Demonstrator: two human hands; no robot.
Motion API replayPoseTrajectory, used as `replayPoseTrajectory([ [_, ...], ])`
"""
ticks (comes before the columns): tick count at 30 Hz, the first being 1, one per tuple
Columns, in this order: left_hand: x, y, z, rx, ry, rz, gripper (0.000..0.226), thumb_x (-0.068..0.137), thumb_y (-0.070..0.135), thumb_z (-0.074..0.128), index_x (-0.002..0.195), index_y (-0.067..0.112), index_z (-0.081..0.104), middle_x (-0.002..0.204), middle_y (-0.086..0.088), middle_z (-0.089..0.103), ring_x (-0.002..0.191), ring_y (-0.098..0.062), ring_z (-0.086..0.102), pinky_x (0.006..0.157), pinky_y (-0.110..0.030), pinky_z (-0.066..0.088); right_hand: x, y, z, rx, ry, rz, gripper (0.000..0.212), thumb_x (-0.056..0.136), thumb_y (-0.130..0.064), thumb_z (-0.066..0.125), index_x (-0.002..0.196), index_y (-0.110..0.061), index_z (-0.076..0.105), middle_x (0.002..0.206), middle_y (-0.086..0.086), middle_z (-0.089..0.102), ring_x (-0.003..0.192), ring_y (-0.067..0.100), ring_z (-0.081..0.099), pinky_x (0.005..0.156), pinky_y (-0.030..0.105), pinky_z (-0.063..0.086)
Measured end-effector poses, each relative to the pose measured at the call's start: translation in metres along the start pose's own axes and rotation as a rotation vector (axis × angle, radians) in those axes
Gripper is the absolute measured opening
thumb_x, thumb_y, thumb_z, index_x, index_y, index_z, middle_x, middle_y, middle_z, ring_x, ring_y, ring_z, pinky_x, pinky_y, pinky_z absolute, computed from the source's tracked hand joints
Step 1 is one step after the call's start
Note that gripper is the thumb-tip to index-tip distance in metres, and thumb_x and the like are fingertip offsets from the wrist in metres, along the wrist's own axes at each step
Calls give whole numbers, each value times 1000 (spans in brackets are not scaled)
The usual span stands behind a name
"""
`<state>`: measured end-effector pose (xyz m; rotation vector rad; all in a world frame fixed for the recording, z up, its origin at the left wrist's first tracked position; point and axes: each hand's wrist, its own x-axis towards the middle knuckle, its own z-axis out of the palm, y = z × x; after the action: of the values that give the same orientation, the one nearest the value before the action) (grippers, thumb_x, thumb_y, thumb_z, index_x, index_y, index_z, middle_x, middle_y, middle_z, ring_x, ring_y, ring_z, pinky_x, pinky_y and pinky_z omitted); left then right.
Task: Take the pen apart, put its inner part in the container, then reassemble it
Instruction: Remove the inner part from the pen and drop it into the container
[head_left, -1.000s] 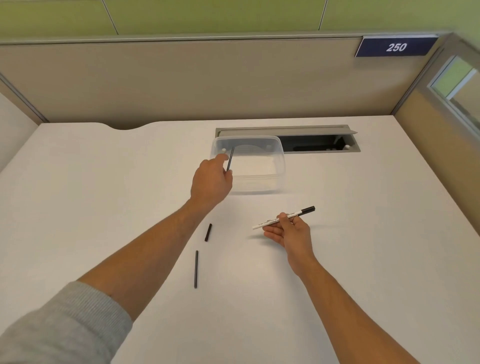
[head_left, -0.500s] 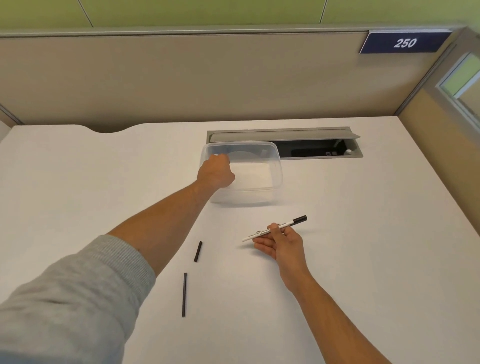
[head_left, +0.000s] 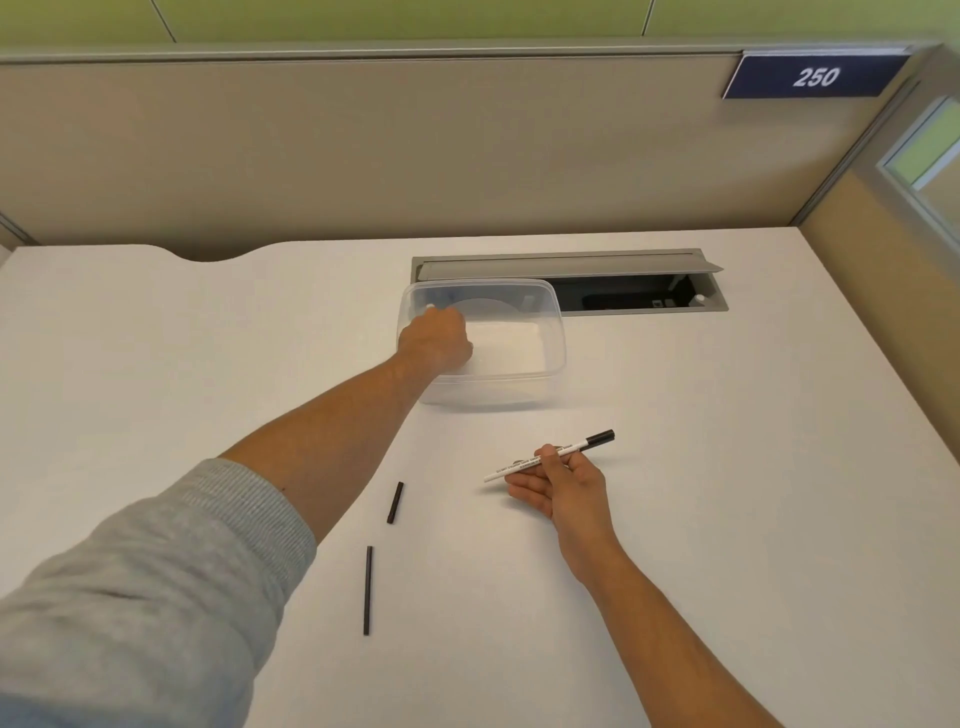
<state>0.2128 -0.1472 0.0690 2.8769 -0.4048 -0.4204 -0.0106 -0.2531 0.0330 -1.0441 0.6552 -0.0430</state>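
My left hand (head_left: 436, 340) reaches down inside the clear plastic container (head_left: 560, 332) at the back of the white desk, fingers curled. Whatever it holds is hidden by the hand. My right hand (head_left: 569, 488) hovers over the desk middle, pinching a white pen barrel (head_left: 506, 472) with a black end that points right and away. Two loose black pieces lie on the desk between my arms: a short black cap piece (head_left: 395, 502) and a long thin black rod (head_left: 368, 590).
An open grey cable tray (head_left: 634, 299) is cut into the desk right behind the container. A beige partition (head_left: 363, 145) closes the back and the right side, with a blue sign (head_left: 813, 77) reading 250.
My left hand carried a thin dark rod from above the container's near rim down into the container, where the rod is now hidden. My right hand kept hold of the barrel.
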Motion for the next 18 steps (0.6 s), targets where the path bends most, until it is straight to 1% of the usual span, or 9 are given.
replayPoseTrajectory([
  [2, -6, 4, -11, -57, 78, -23, 27, 89, 25, 51, 109, 10, 62, 114, -13, 62, 97, -33, 60, 73, -36, 48, -2, -2, 1, -2, -5, -11, 19, 97, -20, 52, 95, -2, 58, 91, 23, 69, 85, 34, 71, 70, 35, 60],
  [5, -24, 8, -31, -143, 230, -62, 23, 89, 20, 47, 102, 11, 65, 106, -14, 62, 88, -34, 57, 69, -33, 42, -7, -4, 4, 3, -8, -26, 18, 97, -20, 53, 94, -3, 57, 90, 23, 69, 84, 33, 71, 69, 34, 59],
  [8, -48, 4, -39, -264, 364, -76, 22, 87, 18, 49, 96, 15, 69, 97, -12, 67, 84, -35, 60, 67, -33, 46, -13, -6, 6, 16, 2, -29, 17, 97, -20, 52, 95, -3, 57, 93, 24, 69, 85, 34, 71, 69, 34, 60],
  [10, -64, -4, -37, -364, 430, -72, 20, 87, 18, 51, 95, 16, 69, 95, -8, 69, 80, -30, 61, 67, -32, 48, -16, -5, 6, 26, 8, -24, 17, 97, -20, 52, 95, -3, 56, 94, 26, 68, 85, 34, 71, 70, 34, 60],
  [12, -80, -15, -29, -463, 458, -65, 17, 89, 20, 55, 100, 16, 67, 95, -5, 68, 80, -25, 61, 69, -30, 47, -21, -3, 5, 29, 11, -25, 17, 97, -19, 52, 95, -2, 56, 93, 26, 67, 84, 34, 70, 70, 35, 60],
  [14, -98, -28, -20, -551, 462, -103, 17, 89, 21, 59, 104, 15, 64, 93, -3, 64, 81, -21, 60, 71, -29, 45, -26, -1, 4, 29, 15, -27, 17, 97, -18, 52, 96, -2, 55, 92, 26, 66, 84, 34, 70, 70, 35, 61],
  [16, -117, -42, -8, -611, 465, -170, 18, 88, 21, 60, 104, 13, 63, 88, -3, 65, 81, -21, 61, 72, -27, 43, -32, 1, 2, 27, 19, -26, 17, 98, -18, 52, 96, -2, 55, 91, 25, 67, 84, 34, 70, 70, 36, 61],
  [18, -137, -54, 5, -621, 439, -217, 19, 87, 22, 61, 104, 13, 63, 88, -4, 66, 83, -23, 62, 73, -28, 44, -37, 3, -1, 28, 16, -25, 17, 98, -19, 52, 96, -2, 55, 89, 23, 67, 83, 33, 71, 70, 36, 61],
])
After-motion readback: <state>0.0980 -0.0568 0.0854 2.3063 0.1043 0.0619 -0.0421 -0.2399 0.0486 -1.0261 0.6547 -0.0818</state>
